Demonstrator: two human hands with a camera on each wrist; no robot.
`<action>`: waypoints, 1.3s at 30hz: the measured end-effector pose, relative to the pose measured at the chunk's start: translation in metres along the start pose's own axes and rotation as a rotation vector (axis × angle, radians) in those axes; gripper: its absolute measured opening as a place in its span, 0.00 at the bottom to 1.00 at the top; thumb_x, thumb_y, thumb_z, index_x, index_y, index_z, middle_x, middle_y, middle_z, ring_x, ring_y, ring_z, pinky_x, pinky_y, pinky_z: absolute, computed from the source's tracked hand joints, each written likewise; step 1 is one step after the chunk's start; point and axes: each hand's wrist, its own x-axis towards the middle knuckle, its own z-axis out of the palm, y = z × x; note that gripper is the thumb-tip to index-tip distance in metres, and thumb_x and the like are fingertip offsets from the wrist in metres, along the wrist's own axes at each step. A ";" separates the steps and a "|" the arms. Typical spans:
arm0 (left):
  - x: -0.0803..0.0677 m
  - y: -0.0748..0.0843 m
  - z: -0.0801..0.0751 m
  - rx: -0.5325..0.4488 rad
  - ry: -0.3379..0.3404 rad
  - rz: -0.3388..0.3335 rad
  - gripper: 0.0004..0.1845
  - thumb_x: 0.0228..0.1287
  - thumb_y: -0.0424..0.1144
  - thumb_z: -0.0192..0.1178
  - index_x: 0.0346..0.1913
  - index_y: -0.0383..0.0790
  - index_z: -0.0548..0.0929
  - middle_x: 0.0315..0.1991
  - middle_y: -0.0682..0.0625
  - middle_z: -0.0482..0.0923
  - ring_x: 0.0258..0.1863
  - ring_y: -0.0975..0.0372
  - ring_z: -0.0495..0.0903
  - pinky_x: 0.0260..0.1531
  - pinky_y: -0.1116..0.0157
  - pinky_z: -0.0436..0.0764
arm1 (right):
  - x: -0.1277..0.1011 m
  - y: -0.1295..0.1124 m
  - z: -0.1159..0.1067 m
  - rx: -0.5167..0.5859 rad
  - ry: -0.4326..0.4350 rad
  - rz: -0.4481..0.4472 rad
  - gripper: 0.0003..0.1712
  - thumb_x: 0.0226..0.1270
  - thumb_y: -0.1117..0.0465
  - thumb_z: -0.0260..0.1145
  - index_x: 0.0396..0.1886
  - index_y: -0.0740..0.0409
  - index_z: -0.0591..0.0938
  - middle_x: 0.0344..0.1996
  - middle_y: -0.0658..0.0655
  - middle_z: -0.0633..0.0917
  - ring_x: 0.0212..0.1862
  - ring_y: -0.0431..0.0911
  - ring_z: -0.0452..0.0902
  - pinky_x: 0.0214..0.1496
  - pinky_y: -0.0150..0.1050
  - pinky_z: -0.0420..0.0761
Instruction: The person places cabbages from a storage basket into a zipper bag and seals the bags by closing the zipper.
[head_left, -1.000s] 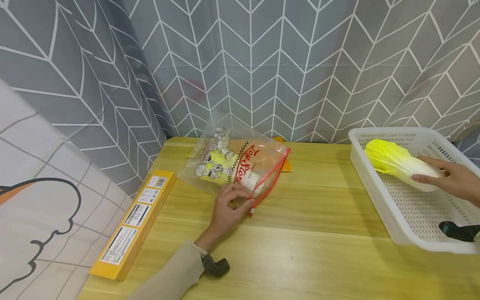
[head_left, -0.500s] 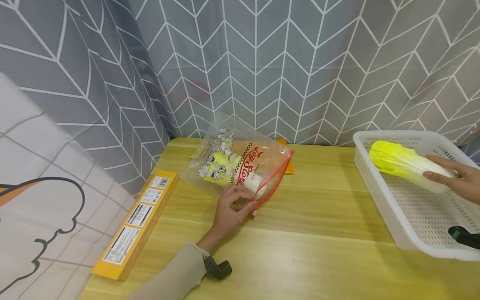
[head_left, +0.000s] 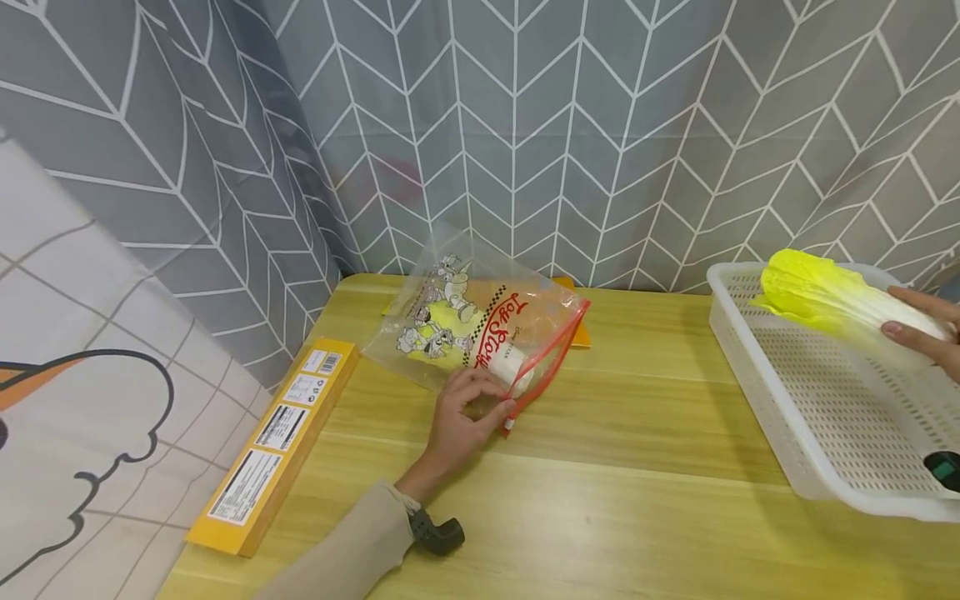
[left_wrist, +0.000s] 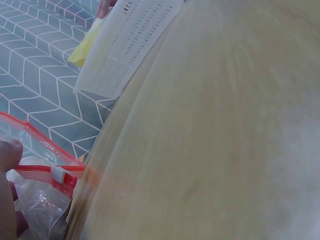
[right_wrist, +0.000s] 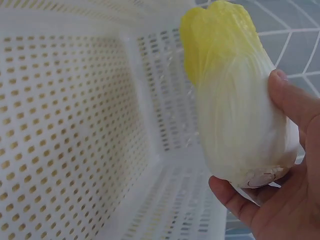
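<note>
Two hands are working, well apart from each other on the table. The fingers of the right hand are curled around the white lower part of the cabbage, and the thumb lies under its base, so this hand grips it firmly. The cabbage is lifted above the basket, at its far right part; it is tilted, the yellow leafy end points to the left and far side, and it does not touch the basket floor. The white basket with small holes stands on the right side of the table.

The fingers of the left hand are bent and pinch the near corner of the bag, just beside the red zip strip. In the left wrist view the thumb lies on the plastic close to the white slider. The bag is transparent, has printed cartoon figures and red letters, and lies on the far left part of the table with its red edge turned to the right. A white thing is inside the bag, near the fingers; what it is, I cannot tell. A beige sleeve covers the left arm.

A long yellow box lies at the left edge of the table, near the bag but apart from it. A grey curtain with white lines hangs behind the table.
</note>
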 end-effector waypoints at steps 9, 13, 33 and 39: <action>-0.001 0.002 0.001 -0.017 0.013 -0.034 0.06 0.56 0.35 0.76 0.34 0.44 0.87 0.45 0.52 0.82 0.54 0.59 0.75 0.60 0.59 0.70 | -0.006 -0.052 0.007 0.254 0.004 -0.151 0.35 0.77 0.69 0.56 0.79 0.45 0.62 0.44 0.19 0.75 0.34 0.17 0.76 0.27 0.18 0.75; 0.000 0.000 0.000 -0.025 0.027 -0.034 0.06 0.57 0.35 0.75 0.34 0.46 0.87 0.45 0.52 0.81 0.54 0.59 0.75 0.61 0.59 0.70 | -0.005 -0.072 0.012 0.176 -0.067 -0.065 0.36 0.79 0.63 0.56 0.81 0.43 0.57 0.46 0.18 0.72 0.37 0.19 0.74 0.32 0.19 0.74; -0.001 0.000 0.001 -0.008 0.078 -0.071 0.06 0.58 0.35 0.74 0.35 0.48 0.86 0.47 0.54 0.80 0.55 0.62 0.74 0.64 0.55 0.68 | 0.005 -0.159 0.056 0.139 -0.202 -0.139 0.35 0.80 0.56 0.57 0.81 0.40 0.59 0.57 0.32 0.71 0.44 0.27 0.75 0.40 0.20 0.75; 0.000 -0.001 0.001 -0.004 0.101 -0.061 0.06 0.59 0.35 0.74 0.35 0.47 0.86 0.49 0.54 0.80 0.55 0.61 0.74 0.64 0.55 0.69 | 0.005 -0.184 0.073 0.154 -0.222 -0.173 0.35 0.79 0.56 0.58 0.80 0.37 0.60 0.66 0.41 0.68 0.44 0.32 0.76 0.39 0.26 0.77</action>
